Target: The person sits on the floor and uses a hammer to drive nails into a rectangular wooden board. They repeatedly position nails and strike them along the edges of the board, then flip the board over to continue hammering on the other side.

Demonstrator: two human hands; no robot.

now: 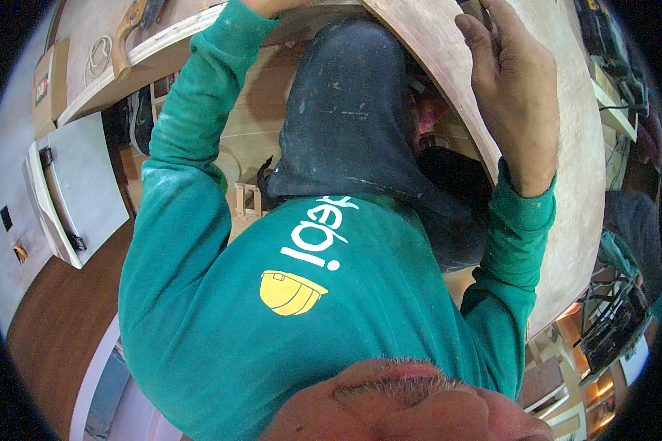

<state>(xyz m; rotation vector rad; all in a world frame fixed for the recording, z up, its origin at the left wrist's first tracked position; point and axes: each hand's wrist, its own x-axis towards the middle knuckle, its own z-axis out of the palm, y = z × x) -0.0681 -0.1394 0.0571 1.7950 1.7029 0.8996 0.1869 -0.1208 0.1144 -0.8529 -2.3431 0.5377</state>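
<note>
Both hands are reaching to the upper edge of the view. Left hand (278,4) is showing only a small part near the wrist, so I cannot tell whether its fingers are standing wide or holding something. Right hand (518,95) is showing more: its thumb and fingers are curving rather close together, and something dark is appearing between them, but the edge is cutting it off, and I cannot tell if they are gripping it.

Under the right hand the pale board (566,213) is spreading, with its curved edge passing just left of this hand; whether the palm is touching it, I cannot tell. Between the hands, and lower, a dark trouser leg (346,103) is showing. To the left of the left hand, a wooden handle (130,40) is lying on the bench (180,33). Farther left, a carton (61,77) is standing, and below it a white cabinet (92,198).
</note>
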